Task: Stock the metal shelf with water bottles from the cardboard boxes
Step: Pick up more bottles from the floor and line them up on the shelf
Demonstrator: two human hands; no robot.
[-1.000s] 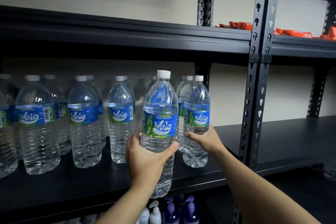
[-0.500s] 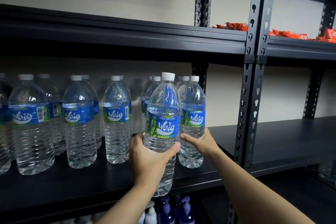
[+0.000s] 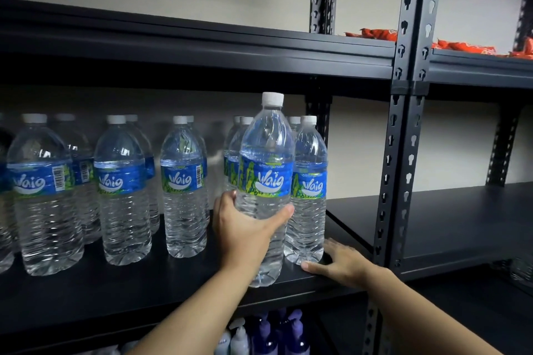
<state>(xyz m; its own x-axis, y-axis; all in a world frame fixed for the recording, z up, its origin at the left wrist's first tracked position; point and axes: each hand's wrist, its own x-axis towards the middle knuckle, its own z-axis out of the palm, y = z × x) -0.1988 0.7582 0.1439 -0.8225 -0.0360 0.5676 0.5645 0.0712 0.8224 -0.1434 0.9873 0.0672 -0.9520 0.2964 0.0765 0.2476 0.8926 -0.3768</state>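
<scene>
My left hand (image 3: 245, 228) grips a clear water bottle (image 3: 266, 170) with a blue label and white cap, holding it upright near the front of the black metal shelf (image 3: 161, 291). Right behind it stands another bottle (image 3: 310, 190) at the shelf's right end. My right hand (image 3: 339, 264) lies flat with straight fingers on the shelf edge beside that bottle's base, holding nothing. Several more bottles (image 3: 121, 190) stand in rows to the left.
A black perforated upright post (image 3: 403, 135) borders the shelf on the right, with a bare neighbouring shelf (image 3: 461, 225) beyond it. The upper shelf (image 3: 202, 49) hangs low over the caps. Red packets (image 3: 461, 46) lie up right; purple and white bottles (image 3: 277, 337) stand below.
My right hand let go of the right-end bottle and dropped to the shelf edge by its base. My left hand raised its bottle slightly and shifted it right.
</scene>
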